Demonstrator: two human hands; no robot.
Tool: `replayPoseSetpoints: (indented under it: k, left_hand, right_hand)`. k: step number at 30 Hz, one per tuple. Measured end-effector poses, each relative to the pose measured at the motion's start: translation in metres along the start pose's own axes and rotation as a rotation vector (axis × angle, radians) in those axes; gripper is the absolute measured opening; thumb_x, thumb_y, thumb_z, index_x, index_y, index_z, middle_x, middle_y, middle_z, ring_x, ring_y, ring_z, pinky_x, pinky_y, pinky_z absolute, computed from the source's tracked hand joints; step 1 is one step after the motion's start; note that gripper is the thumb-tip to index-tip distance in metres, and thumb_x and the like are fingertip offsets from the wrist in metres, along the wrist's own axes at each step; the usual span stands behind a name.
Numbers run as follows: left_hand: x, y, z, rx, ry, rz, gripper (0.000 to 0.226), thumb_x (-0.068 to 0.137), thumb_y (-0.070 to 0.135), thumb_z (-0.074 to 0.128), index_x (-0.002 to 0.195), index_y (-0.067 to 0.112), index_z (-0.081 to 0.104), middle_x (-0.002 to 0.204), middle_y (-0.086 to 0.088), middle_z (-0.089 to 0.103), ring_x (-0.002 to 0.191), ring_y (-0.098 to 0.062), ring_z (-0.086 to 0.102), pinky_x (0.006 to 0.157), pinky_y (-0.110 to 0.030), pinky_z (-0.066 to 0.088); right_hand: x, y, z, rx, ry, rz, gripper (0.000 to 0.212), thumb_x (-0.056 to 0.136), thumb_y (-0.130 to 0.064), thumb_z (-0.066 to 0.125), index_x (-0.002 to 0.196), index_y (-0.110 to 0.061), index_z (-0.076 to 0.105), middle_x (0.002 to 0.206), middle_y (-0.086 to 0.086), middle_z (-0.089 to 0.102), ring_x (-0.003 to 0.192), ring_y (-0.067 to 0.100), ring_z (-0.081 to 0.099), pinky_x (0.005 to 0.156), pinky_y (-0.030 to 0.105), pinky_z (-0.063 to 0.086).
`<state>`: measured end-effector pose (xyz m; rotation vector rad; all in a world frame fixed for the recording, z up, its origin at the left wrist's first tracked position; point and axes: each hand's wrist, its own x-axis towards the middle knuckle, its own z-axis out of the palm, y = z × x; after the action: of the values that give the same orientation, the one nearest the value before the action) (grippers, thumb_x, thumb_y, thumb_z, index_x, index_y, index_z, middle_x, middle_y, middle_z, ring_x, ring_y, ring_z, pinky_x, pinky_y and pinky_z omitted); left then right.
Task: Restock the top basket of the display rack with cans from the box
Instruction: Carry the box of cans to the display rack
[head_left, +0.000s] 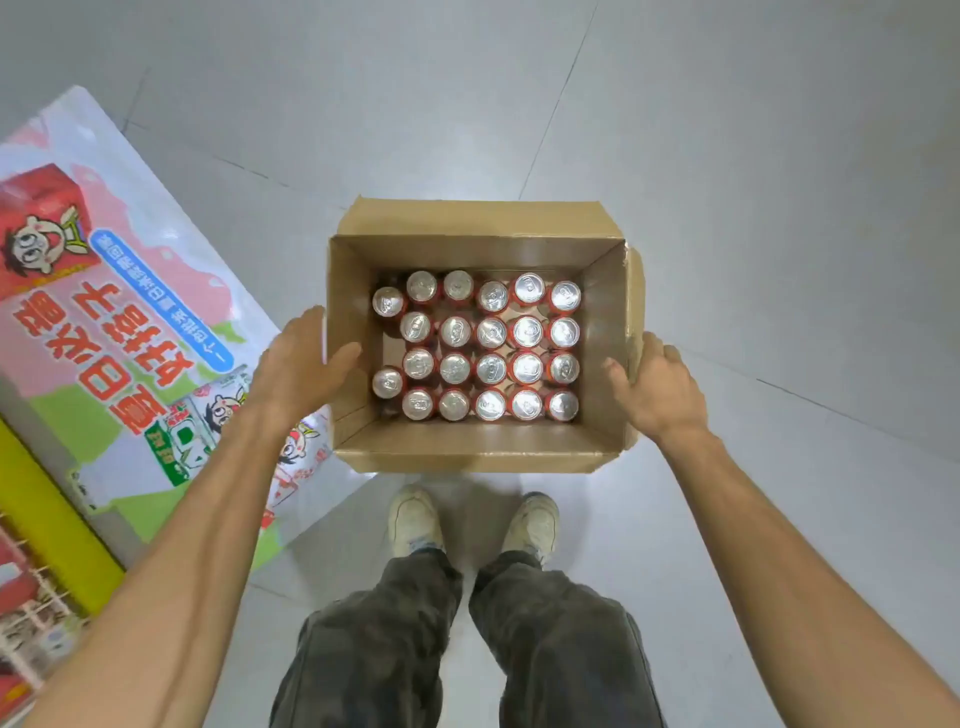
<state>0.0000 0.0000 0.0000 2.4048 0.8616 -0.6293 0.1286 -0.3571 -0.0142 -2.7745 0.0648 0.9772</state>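
- Cardboard box (478, 447) stood open on the floor (727, 156), rectangular, plain brown corrugated board, flaps folded outward; inner walls smooth with a dull sheen on the far one.
- Inside the box: cans (491, 369), upright, round silver pull-tab lids catching light, red bodies just visible between them. Packed in roughly four rows touching one another; two cans sat offset against the box's left wall, leaving bare cardboard bottom near them.
- Left hand (301, 364) was at the box's left wall, palm toward it, thumb reaching over the rim into the opening, fingers (306, 325) loosely spread along the outside; holding nothing.
- Right hand (657, 387) was at the box's right wall, thumb at the rim, fingers (655, 349) slightly spread against the outer flap; firm contact could not be told.
- Floor: pale grey glossy tiles with thin dark seams.
- Left of the box: flat glossy printed poster (119, 322) lying on the floor, pink, green and white with cartoon figures, its corner tucked beside the box's near-left corner.
- Farther left of the box: yellow bar (52, 525) and white wire grid of the display rack (31, 613), only partly in frame.
- Just nearer than the box: two off-white shoes (415, 519), dark grey creased trousers (384, 639).
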Motion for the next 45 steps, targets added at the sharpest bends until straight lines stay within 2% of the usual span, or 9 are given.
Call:
replayPoseSetpoints:
  k: [6,12,18,25,29,33,38,41,45]
  left_hand:
    - [0.052,-0.04,0.075,-0.341,0.105,-0.172,0.053,0.085,0.06,0.055,0.116,0.018,0.065,0.107,-0.009,0.071,0.101,-0.035,0.066,0.086,-0.046,0.053]
    - [0.069,-0.053,0.102,-0.49,0.213,-0.202,0.022,0.099,0.029,0.059,0.107,0.013,0.071,0.099,-0.012,0.074,0.091,-0.028,0.068,0.087,-0.045,0.054]
    - [0.071,-0.057,0.105,-0.339,0.271,-0.189,0.051,0.1,0.028,0.061,0.056,0.012,0.04,0.042,-0.007,0.036,0.045,-0.025,0.035,0.05,-0.033,0.031]
    - [0.068,-0.057,0.103,-0.291,0.363,-0.116,0.043,0.097,0.022,0.065,0.069,-0.009,0.051,0.051,-0.016,0.044,0.052,-0.03,0.038,0.05,-0.033,0.03]
    - [0.056,-0.058,0.099,-0.286,0.354,-0.111,0.044,0.095,0.021,0.066,0.065,-0.008,0.05,0.05,-0.02,0.041,0.052,-0.028,0.037,0.051,-0.032,0.032]
    - [0.039,-0.057,0.09,-0.293,0.35,-0.072,0.053,0.093,0.017,0.068,0.053,0.01,0.035,0.045,-0.008,0.028,0.045,-0.015,0.022,0.042,-0.026,0.021]
    - [0.017,-0.059,0.085,-0.289,0.328,-0.082,0.057,0.092,0.02,0.07,0.051,0.014,0.031,0.04,-0.008,0.027,0.042,-0.014,0.021,0.045,-0.028,0.025]
    - [-0.001,-0.064,0.081,-0.305,0.305,-0.104,0.054,0.092,0.029,0.069,0.054,-0.001,0.045,0.049,-0.027,0.047,0.046,-0.021,0.033,0.049,-0.03,0.032]
    - [-0.04,-0.052,0.055,-0.309,0.284,-0.123,0.053,0.093,0.021,0.07,0.051,0.008,0.04,0.043,-0.009,0.034,0.046,-0.022,0.03,0.05,-0.032,0.029]
  right_hand:
    - [0.064,0.018,0.064,0.4,0.103,-0.02,0.033,0.099,-0.026,0.06,0.131,-0.018,0.057,0.122,0.008,0.068,0.113,0.032,0.062,0.094,0.037,0.048]
    - [0.083,0.035,0.09,0.577,0.212,-0.028,0.019,0.099,-0.018,0.062,0.109,-0.031,0.07,0.084,-0.013,0.072,0.087,0.026,0.067,0.083,0.036,0.053]
    - [0.088,0.043,0.096,0.538,0.217,-0.096,0.018,0.1,-0.019,0.061,0.087,-0.031,0.064,0.064,0.019,0.062,0.067,0.043,0.055,0.068,0.04,0.052]
    - [0.085,0.049,0.096,0.589,0.211,-0.1,0.013,0.088,-0.041,0.058,0.093,-0.034,0.069,0.083,0.035,0.063,0.07,0.05,0.061,0.069,0.061,0.059]
    - [0.069,0.055,0.098,0.614,0.227,-0.092,0.009,0.093,-0.035,0.062,0.087,-0.033,0.068,0.063,0.015,0.051,0.059,0.023,0.045,0.063,0.057,0.057]
    - [0.042,0.058,0.093,0.659,0.196,-0.053,0.032,0.1,-0.02,0.065,0.074,-0.038,0.068,0.061,0.007,0.044,0.059,0.02,0.039,0.059,0.036,0.044]
    - [0.01,0.067,0.09,0.703,0.17,0.0,0.026,0.1,-0.02,0.065,0.081,-0.036,0.071,0.057,0.004,0.04,0.058,0.019,0.038,0.061,0.035,0.043]
    - [-0.012,0.071,0.082,0.696,0.18,0.021,0.024,0.1,-0.02,0.064,0.082,-0.034,0.071,0.057,0.012,0.044,0.057,0.02,0.041,0.059,0.038,0.046]
    - [-0.052,0.074,0.056,0.681,0.176,0.025,0.02,0.1,-0.022,0.063,0.092,-0.037,0.074,0.069,0.028,0.061,0.054,0.032,0.05,0.06,0.047,0.057]
